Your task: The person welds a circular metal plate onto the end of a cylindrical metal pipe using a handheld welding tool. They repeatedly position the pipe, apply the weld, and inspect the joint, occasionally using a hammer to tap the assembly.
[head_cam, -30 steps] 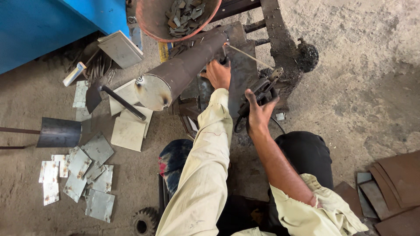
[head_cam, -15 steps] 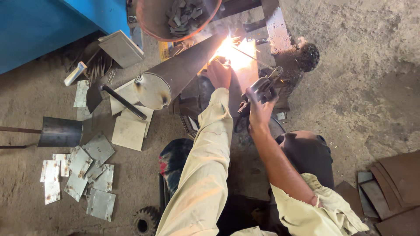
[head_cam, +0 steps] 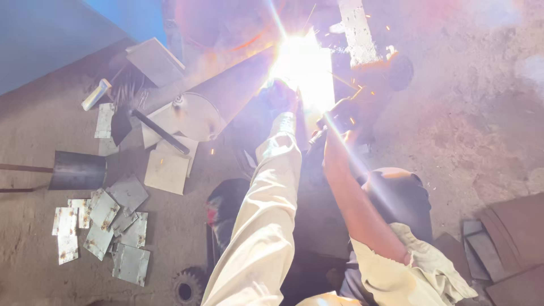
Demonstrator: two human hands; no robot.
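A blinding white welding arc (head_cam: 300,68) flares over a long grey metal cylinder (head_cam: 226,96) as a person in cream sleeves works above a dusty workshop floor (head_cam: 470,130). The left hand (head_cam: 281,96) lies on the upper side of the cylinder just beside the flare, though the glare hides whether its fingers are curled or flat. The right hand (head_cam: 338,122) is wrapped around a dark electrode holder (head_cam: 326,122), whose thin rod runs up and left into the light. The cylinder sits in the upper middle of the view, its long axis running diagonally; its pale round end cap (head_cam: 195,116) faces down and to the left, while the far end vanishes into the brightness at upper right. Sparks scatter toward a rusty metal frame (head_cam: 368,62) beside the arc. On the floor at left lie small cut steel plates (head_cam: 110,226), a dark scoop-shaped piece with a long handle (head_cam: 76,170), and a black bar (head_cam: 161,131). A gear wheel (head_cam: 187,288) rests near the bottom edge.
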